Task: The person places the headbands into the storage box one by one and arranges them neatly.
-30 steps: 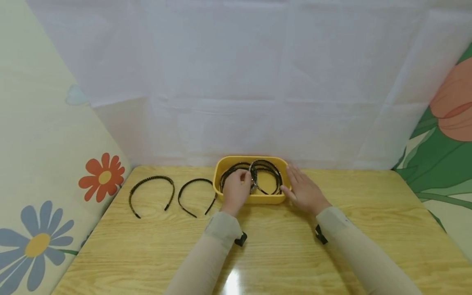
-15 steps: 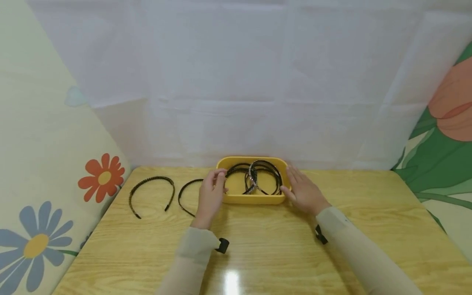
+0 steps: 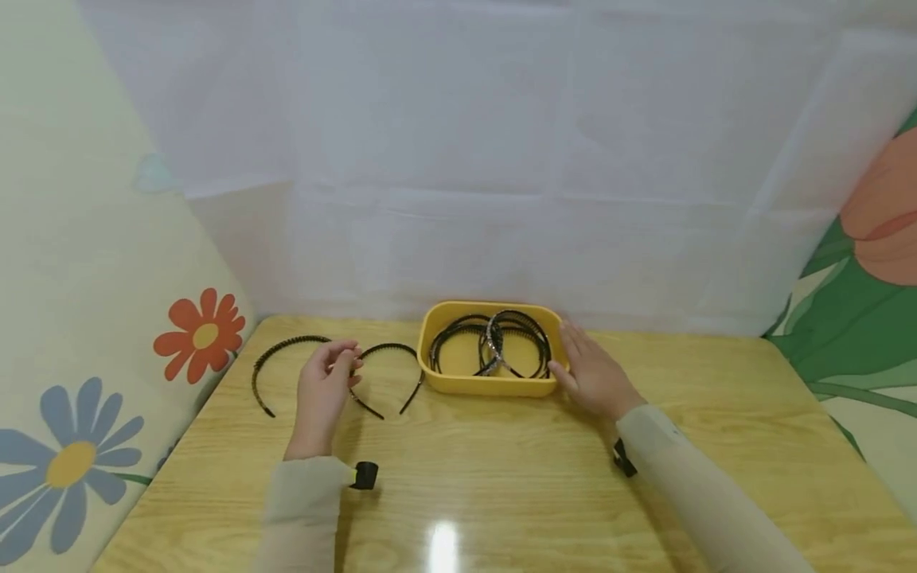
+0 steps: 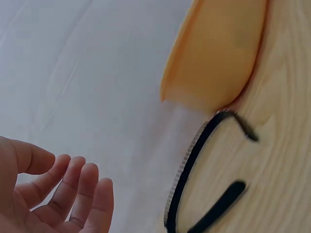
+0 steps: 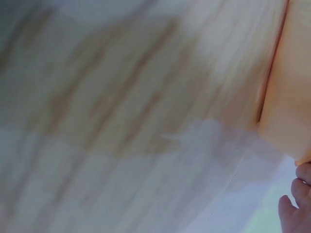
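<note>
My left hand (image 3: 322, 390) hovers over the gap between two black headbands, its fingers loosely bent and nothing held. The left headband (image 3: 259, 371) is partly covered by it. A smaller toothed headband (image 3: 390, 345) lies to its right, also showing as a black band (image 4: 190, 162) in the left wrist view. Inside the yellow box (image 3: 490, 387) are several dark headbands, including one with a glittery band (image 3: 491, 338) on top. With fairly straight fingers, my right hand (image 3: 593, 370) rests against the box's right end.
The wooden table (image 3: 516, 485) runs back to a hanging white cloth (image 3: 458, 199), close behind the box. Flower-patterned panels (image 3: 204, 334) flank the table on both sides.
My left hand has come out of the box, letting go of the headbands there, and moved left over the headbands on the table. The right hand has stayed at the box.
</note>
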`<state>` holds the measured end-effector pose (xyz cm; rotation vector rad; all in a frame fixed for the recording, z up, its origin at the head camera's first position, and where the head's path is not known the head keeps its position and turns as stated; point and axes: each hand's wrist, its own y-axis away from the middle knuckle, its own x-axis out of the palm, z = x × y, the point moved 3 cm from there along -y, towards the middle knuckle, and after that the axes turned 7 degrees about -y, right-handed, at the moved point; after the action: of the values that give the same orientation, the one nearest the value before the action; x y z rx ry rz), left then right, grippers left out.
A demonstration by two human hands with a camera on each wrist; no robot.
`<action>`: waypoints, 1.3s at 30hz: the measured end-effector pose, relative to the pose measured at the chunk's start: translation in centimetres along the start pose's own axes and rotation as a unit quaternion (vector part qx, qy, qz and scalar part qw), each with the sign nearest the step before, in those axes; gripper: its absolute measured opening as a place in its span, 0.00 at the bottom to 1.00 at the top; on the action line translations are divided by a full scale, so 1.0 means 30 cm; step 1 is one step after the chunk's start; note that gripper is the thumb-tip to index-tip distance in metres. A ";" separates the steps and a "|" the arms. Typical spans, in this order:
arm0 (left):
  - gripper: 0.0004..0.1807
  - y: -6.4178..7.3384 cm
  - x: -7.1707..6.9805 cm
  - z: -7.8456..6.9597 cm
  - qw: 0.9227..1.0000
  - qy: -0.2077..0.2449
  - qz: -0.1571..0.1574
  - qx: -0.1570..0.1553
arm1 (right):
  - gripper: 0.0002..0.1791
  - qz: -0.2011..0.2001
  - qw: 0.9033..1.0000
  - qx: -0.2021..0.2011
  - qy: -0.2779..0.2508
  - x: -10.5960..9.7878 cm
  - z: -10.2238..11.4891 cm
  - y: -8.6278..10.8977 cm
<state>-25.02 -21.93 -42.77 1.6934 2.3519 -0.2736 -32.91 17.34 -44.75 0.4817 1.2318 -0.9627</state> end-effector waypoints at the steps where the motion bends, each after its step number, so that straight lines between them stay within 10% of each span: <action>1: 0.20 -0.006 -0.018 0.007 1.000 0.006 -0.010 -0.007 | 0.41 -0.002 1.000 0.001 0.000 0.000 -0.003 0.001; 9: 0.15 -0.020 -0.158 0.091 0.988 0.071 -0.122 -0.063 | 0.41 -0.003 1.000 0.005 -0.004 0.007 -0.020 0.001; 19: 0.23 -0.008 -0.284 0.200 0.970 0.028 -0.215 -0.112 | 0.41 -0.012 1.000 -0.007 -0.009 0.008 -0.009 -0.001; 28: 0.28 -0.022 -0.300 0.222 0.969 0.010 -0.184 -0.162 | 0.40 -0.015 1.000 0.000 -0.016 0.005 -0.013 0.000; 39: 0.36 -0.049 -0.317 0.236 0.980 -0.143 -0.061 -0.123 | 0.40 -0.008 1.000 0.005 -0.016 0.002 -0.004 0.000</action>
<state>-22.97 -33.01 -46.74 1.3061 2.1757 -0.2202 -32.98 17.43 -44.83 0.4636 1.2041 -0.9881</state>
